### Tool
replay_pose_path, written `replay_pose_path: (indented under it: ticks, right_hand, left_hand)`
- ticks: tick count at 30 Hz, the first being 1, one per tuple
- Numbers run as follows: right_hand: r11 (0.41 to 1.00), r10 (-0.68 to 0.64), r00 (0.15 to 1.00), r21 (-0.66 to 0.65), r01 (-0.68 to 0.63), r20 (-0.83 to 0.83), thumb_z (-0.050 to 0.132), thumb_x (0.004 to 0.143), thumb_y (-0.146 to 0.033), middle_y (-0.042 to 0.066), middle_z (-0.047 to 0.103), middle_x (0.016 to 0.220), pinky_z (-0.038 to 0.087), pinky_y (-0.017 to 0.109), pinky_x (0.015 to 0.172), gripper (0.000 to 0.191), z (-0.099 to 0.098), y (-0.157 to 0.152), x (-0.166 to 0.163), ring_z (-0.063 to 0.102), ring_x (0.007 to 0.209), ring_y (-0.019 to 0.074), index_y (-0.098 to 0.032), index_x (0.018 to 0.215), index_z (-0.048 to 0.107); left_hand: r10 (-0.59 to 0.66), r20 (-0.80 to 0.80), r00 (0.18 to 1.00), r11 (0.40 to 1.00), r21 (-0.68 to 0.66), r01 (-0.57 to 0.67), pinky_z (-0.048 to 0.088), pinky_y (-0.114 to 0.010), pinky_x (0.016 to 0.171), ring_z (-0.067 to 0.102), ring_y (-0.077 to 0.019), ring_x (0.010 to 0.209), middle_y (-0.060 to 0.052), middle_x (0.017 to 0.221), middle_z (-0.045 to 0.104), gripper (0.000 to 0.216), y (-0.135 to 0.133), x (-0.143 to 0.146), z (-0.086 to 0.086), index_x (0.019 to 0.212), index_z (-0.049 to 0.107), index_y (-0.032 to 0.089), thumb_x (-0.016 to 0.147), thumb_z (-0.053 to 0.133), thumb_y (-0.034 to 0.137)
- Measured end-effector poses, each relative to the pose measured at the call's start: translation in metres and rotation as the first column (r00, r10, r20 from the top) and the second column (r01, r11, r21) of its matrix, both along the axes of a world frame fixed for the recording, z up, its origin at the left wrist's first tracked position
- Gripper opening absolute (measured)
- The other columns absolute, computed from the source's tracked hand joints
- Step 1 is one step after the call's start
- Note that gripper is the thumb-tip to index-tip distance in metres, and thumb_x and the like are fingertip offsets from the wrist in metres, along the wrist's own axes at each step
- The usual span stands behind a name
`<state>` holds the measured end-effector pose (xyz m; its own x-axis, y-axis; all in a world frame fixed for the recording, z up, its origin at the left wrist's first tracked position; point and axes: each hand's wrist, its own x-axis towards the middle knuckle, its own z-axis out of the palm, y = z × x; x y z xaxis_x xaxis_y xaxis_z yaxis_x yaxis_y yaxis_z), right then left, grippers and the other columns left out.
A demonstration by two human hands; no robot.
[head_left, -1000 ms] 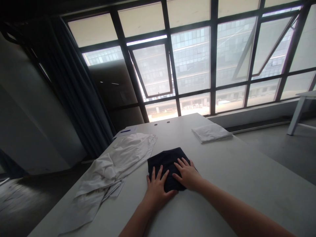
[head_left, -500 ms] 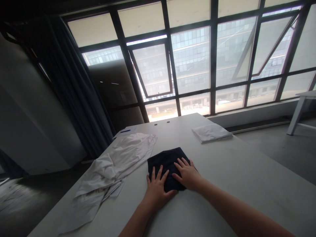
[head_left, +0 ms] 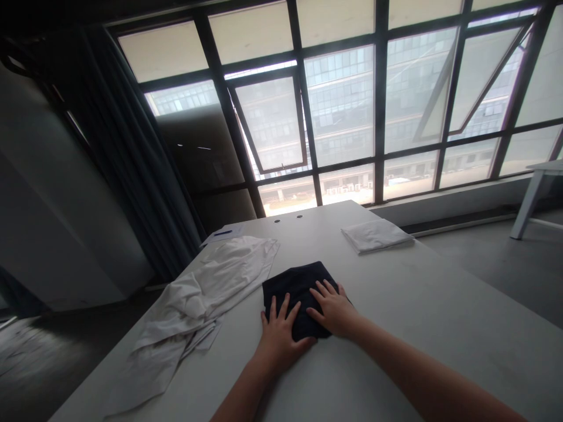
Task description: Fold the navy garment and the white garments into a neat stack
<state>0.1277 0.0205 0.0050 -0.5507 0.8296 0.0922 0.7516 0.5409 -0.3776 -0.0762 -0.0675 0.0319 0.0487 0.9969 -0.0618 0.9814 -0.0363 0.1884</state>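
Head view: dark cloth folded, mid table. Left hand and right hand flat on it, fingers spread, gripping nothing. Looks soft, light, floppy; grab near edges. White shirt at 9 o'clock.

You'll find no legible text here; the far-left paper sheet carries only an unreadable blue mark.

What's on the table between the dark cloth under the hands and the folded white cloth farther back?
Nothing: in the head view only bare table lies between the dark cloth and the folded white cloth.
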Motion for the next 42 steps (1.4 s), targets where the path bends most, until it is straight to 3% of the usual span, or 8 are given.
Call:
replay_pose_path:
  ticks: [42]
  right_hand:
    - [1.000, -0.003, 1.000, -0.004, 0.003, 0.014, 0.027, 0.099, -0.076, 0.013, 0.024, 0.173, 0.002, 0.063, 0.124, 0.082, -0.0003, 0.0015, -0.0002, 0.013, 0.160, 0.0379, -0.025, 0.163, 0.037]
  left_hand:
    - [0.002, -0.015, 1.000, 1.000, -0.029, -0.003, 0.009, -0.074, 0.122, -0.009, -0.0443, 0.159, 0.002, 0.176, 0.003, 0.101, 0.0009, 0.0015, 0.0022, 0.163, 0.032, 0.037, 0.078, 0.059, 0.082]
